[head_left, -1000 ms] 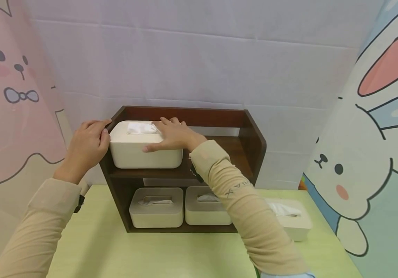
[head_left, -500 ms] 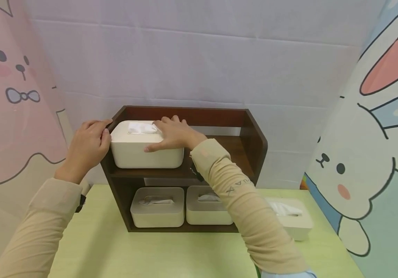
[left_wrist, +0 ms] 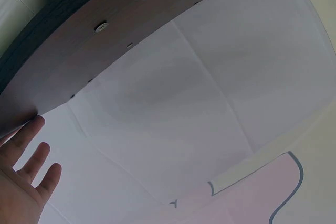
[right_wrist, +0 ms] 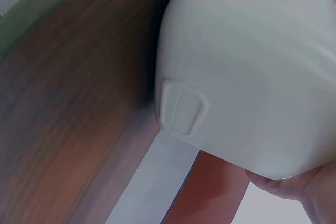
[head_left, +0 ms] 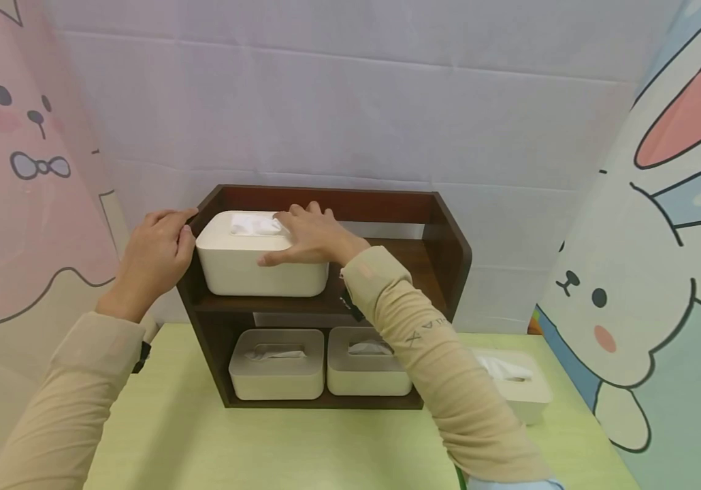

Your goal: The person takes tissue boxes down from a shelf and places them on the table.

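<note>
A white tissue box (head_left: 246, 269) with a tissue sticking out of its slot stands on the upper left of the dark wooden shelf (head_left: 412, 255). My right hand (head_left: 314, 235) spans this box from front to back, thumb on the front face and fingers over the top. In the right wrist view, fingertips curl at the far edge of the tissue box (right_wrist: 241, 77). My left hand (head_left: 157, 255) touches the shelf's left side panel at its top edge. Its lower fingers in the left wrist view are spread and nearly straight, one fingertip meeting the side panel (left_wrist: 79, 51).
Two tissue boxes with greyish lids, one left (head_left: 277, 367) and one right (head_left: 367, 371), sit on the lower level. Another white tissue box (head_left: 525, 401) stands right of the shelf on the light green table (head_left: 265, 449), partly behind my right sleeve. A pale cloth backdrop (head_left: 350, 122) hangs behind.
The upper tissue box has shifted slightly to the right, and my right hand has moved along with it. My left hand stays at the shelf's left panel.
</note>
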### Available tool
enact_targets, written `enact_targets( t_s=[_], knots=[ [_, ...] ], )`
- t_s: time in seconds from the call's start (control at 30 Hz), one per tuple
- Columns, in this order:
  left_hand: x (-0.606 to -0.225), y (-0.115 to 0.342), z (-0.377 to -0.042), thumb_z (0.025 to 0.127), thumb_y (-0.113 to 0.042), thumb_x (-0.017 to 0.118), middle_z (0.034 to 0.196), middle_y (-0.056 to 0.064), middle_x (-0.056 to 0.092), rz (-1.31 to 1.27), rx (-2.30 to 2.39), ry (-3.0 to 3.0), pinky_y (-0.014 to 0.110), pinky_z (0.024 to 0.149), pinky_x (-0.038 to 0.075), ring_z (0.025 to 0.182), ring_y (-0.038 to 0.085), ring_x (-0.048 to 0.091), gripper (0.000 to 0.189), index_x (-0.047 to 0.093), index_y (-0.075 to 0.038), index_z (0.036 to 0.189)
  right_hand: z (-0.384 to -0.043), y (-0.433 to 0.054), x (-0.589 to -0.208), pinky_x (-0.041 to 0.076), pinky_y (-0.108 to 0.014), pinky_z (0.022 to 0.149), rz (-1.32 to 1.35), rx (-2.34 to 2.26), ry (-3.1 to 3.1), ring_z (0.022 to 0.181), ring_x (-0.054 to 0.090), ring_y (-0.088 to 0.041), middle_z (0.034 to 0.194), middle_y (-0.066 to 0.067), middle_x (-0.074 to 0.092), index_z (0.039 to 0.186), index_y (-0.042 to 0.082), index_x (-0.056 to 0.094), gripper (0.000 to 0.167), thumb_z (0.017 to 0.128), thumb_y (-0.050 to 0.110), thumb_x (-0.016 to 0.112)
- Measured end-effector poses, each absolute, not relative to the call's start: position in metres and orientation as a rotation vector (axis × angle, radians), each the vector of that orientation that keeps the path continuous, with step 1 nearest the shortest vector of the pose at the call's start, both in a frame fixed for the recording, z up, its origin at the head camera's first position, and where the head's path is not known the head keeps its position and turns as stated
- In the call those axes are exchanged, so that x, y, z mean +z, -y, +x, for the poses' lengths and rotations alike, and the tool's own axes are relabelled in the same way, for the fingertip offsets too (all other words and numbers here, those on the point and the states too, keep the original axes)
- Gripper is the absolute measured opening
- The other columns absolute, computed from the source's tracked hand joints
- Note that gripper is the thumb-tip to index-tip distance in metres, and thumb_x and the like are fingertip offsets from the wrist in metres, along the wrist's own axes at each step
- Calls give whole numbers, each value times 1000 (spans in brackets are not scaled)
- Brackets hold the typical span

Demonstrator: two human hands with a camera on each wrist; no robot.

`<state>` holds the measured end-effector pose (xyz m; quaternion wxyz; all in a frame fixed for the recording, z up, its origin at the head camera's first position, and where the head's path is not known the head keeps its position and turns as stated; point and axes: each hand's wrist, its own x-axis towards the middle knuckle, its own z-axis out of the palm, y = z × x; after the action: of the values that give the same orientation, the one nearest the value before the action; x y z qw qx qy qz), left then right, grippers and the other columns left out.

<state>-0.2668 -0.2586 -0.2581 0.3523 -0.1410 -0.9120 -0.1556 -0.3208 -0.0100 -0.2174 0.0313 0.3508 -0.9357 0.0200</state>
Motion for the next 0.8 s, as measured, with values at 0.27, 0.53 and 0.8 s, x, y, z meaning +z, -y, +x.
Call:
enact_targets(
  t_s=[0.27, 0.53, 0.8],
  knots=[
    [-258, 259, -267, 93, -15, 33, 119, 20, 58, -352, -399, 2374, 56, 94, 34, 112, 40, 45, 39, 55, 0, 123, -322, 3, -217, 35, -43, 91, 1074, 73, 2851, 108, 38, -22, 130, 0, 42, 140, 23, 33, 90, 70, 77, 46],
    [-257, 258, -266, 94, -15, 32, 119, 20, 58, -347, -401, 2386, 57, 93, 34, 112, 40, 44, 40, 54, 0, 123, -318, -7, -211, 36, -43, 88, 1075, 99, 2833, 110, 38, -24, 132, -2, 41, 141, 21, 32, 91, 70, 77, 46],
    [-257, 258, -267, 94, -15, 32, 120, 21, 57, -341, -395, 2387, 57, 94, 34, 112, 40, 44, 40, 54, 1, 123, -310, -21, -203, 34, -45, 92, 1063, 89, 2812, 118, 35, -29, 143, -5, 33, 143, 22, 29, 92, 70, 78, 45]
  ],
)
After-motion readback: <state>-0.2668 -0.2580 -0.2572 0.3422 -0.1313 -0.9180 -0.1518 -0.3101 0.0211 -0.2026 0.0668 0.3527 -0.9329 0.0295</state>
